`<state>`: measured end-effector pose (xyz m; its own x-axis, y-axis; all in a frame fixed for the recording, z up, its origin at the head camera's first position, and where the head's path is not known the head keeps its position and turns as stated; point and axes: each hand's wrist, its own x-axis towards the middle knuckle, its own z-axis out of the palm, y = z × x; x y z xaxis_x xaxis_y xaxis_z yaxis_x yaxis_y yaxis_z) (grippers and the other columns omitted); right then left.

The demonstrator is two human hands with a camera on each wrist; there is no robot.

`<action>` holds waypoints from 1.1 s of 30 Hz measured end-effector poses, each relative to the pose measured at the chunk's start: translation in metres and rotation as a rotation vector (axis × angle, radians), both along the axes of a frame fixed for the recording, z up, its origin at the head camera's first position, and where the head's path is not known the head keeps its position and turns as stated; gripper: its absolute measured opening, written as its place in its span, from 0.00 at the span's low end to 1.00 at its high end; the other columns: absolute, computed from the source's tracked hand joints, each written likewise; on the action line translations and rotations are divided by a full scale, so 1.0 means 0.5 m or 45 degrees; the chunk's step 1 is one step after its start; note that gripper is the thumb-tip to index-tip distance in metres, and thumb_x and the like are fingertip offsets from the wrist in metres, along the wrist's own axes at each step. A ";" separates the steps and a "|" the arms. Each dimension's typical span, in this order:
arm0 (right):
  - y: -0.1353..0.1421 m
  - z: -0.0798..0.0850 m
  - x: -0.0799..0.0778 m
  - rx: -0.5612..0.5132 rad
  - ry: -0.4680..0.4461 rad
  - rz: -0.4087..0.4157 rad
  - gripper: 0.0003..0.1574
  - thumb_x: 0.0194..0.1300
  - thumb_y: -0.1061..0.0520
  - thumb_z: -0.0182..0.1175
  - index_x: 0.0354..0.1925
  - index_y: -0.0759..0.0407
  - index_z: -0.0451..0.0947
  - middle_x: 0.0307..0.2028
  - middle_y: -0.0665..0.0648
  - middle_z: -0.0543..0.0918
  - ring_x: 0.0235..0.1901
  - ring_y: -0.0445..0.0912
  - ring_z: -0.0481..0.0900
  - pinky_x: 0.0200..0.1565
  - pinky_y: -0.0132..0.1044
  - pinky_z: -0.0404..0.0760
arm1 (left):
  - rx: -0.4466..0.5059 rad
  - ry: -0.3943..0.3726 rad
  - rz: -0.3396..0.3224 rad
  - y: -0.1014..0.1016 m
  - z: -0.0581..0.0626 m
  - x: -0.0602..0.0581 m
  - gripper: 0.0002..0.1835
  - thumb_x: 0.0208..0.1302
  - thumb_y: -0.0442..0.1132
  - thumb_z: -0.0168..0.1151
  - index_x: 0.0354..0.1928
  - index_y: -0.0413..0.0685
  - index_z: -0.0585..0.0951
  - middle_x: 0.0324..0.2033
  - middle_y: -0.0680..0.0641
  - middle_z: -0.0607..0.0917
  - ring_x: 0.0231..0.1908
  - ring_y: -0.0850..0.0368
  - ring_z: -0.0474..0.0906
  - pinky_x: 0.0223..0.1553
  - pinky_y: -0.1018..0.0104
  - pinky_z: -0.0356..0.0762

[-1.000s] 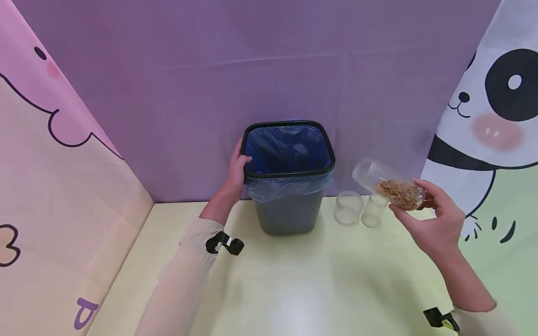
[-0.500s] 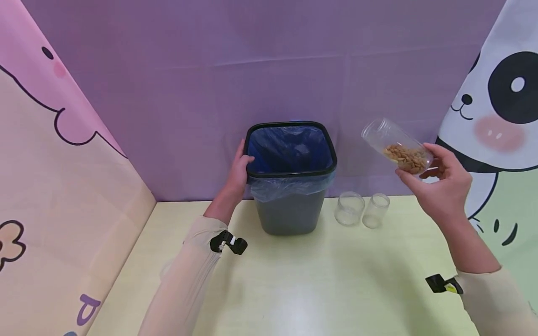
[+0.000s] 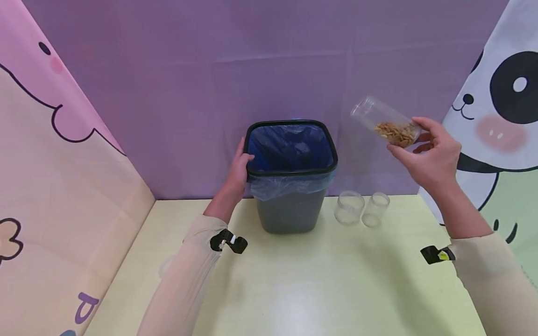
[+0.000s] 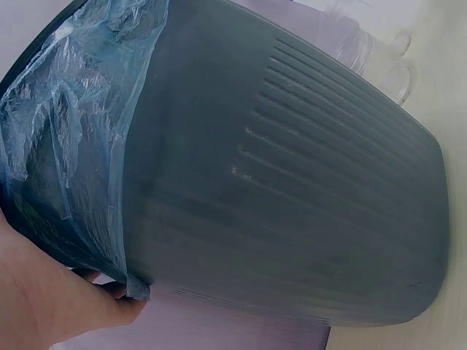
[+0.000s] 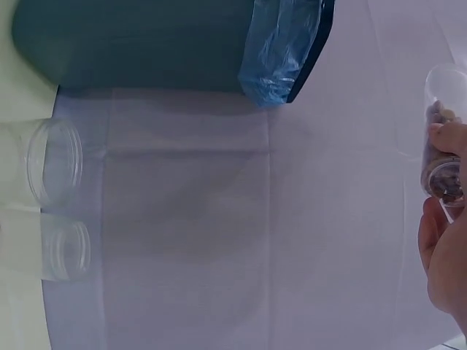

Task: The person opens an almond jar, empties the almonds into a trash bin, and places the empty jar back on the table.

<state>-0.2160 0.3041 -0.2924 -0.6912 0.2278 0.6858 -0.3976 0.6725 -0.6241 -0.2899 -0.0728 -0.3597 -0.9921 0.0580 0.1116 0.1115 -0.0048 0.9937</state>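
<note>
A grey trash bin (image 3: 290, 214) with a black rim and a blue plastic liner (image 3: 290, 149) stands upright at the table's back. My left hand (image 3: 237, 177) grips its left rim, thumb over the edge; in the left wrist view the fingers reach under the liner's overhang (image 4: 73, 146). Up to the right of the bin, my right hand (image 3: 439, 156) holds a clear jar (image 3: 370, 112) by its base end. The jar is tilted, its mouth end up and toward the bin. Brown nut-like pieces (image 3: 395, 134) lie in its lower part. In the right wrist view the jar (image 5: 435, 87) is partly cut off.
Two clear containers, a wider one (image 3: 349, 208) and a narrower one (image 3: 375, 210), stand on the pale table (image 3: 294, 280) just right of the bin. A purple cloth backdrop (image 3: 189, 102) rises behind, with printed panels at both sides.
My right hand has risen with the jar from just above the clear containers, then shifted slightly left. The left hand stays on the bin's rim.
</note>
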 end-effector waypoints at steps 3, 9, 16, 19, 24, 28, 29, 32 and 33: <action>0.004 0.007 -0.014 0.056 -0.007 -0.001 0.36 0.40 0.51 0.71 0.51 0.43 0.72 0.42 0.51 0.77 0.27 0.37 0.71 0.30 0.21 0.69 | -0.011 -0.013 -0.004 0.002 0.000 0.001 0.32 0.61 0.42 0.39 0.66 0.72 0.46 0.65 0.64 0.45 0.64 0.62 0.38 0.60 0.53 0.37; 0.000 0.017 -0.035 0.146 -0.028 0.019 0.37 0.40 0.50 0.71 0.52 0.46 0.72 0.43 0.51 0.77 0.29 0.36 0.71 0.30 0.21 0.68 | -0.002 -0.008 -0.006 0.002 -0.004 0.003 0.32 0.62 0.41 0.39 0.67 0.68 0.46 0.65 0.63 0.46 0.63 0.63 0.39 0.60 0.55 0.38; -0.012 0.035 -0.062 0.331 0.008 0.095 0.38 0.40 0.51 0.71 0.53 0.53 0.72 0.45 0.51 0.76 0.31 0.37 0.71 0.32 0.19 0.66 | 0.004 0.010 0.003 0.001 0.001 0.002 0.31 0.62 0.42 0.39 0.66 0.71 0.47 0.65 0.64 0.46 0.63 0.63 0.40 0.60 0.55 0.41; -0.013 0.040 -0.073 0.448 0.031 0.119 0.38 0.41 0.52 0.71 0.53 0.54 0.71 0.46 0.52 0.76 0.32 0.41 0.74 0.32 0.19 0.65 | 0.007 -0.013 0.017 0.001 0.003 0.003 0.31 0.61 0.42 0.40 0.66 0.72 0.48 0.64 0.65 0.47 0.63 0.64 0.40 0.60 0.56 0.41; -0.012 0.040 -0.084 0.585 0.047 0.133 0.38 0.41 0.54 0.71 0.53 0.55 0.71 0.46 0.53 0.76 0.32 0.47 0.77 0.32 0.20 0.63 | 0.012 -0.034 0.009 0.001 0.002 0.005 0.31 0.62 0.41 0.40 0.66 0.71 0.48 0.64 0.65 0.47 0.63 0.63 0.41 0.60 0.56 0.42; -0.013 0.038 -0.092 0.649 0.046 0.131 0.38 0.41 0.56 0.71 0.53 0.56 0.71 0.46 0.55 0.76 0.32 0.48 0.77 0.33 0.31 0.68 | 0.019 -0.049 0.002 0.001 0.002 0.008 0.30 0.63 0.42 0.39 0.65 0.74 0.48 0.64 0.65 0.47 0.63 0.62 0.42 0.60 0.56 0.44; -0.015 0.039 -0.094 0.665 0.048 0.137 0.38 0.41 0.56 0.71 0.53 0.56 0.70 0.46 0.55 0.76 0.32 0.48 0.77 0.33 0.35 0.69 | 0.019 -0.048 0.004 0.001 0.001 0.008 0.30 0.63 0.42 0.39 0.65 0.74 0.49 0.64 0.65 0.47 0.63 0.62 0.43 0.59 0.55 0.44; -0.020 0.045 -0.099 0.717 0.068 0.158 0.38 0.40 0.57 0.71 0.53 0.57 0.70 0.46 0.56 0.76 0.33 0.49 0.77 0.34 0.42 0.71 | 0.012 -0.047 0.011 0.000 -0.001 0.007 0.29 0.64 0.44 0.39 0.65 0.76 0.49 0.64 0.66 0.47 0.63 0.62 0.43 0.59 0.54 0.43; -0.021 0.048 -0.101 0.731 0.077 0.161 0.38 0.40 0.57 0.71 0.53 0.57 0.70 0.46 0.57 0.76 0.33 0.49 0.76 0.33 0.42 0.72 | 0.009 -0.047 0.013 -0.001 -0.001 0.007 0.28 0.64 0.44 0.39 0.64 0.76 0.49 0.64 0.66 0.48 0.63 0.62 0.42 0.59 0.53 0.43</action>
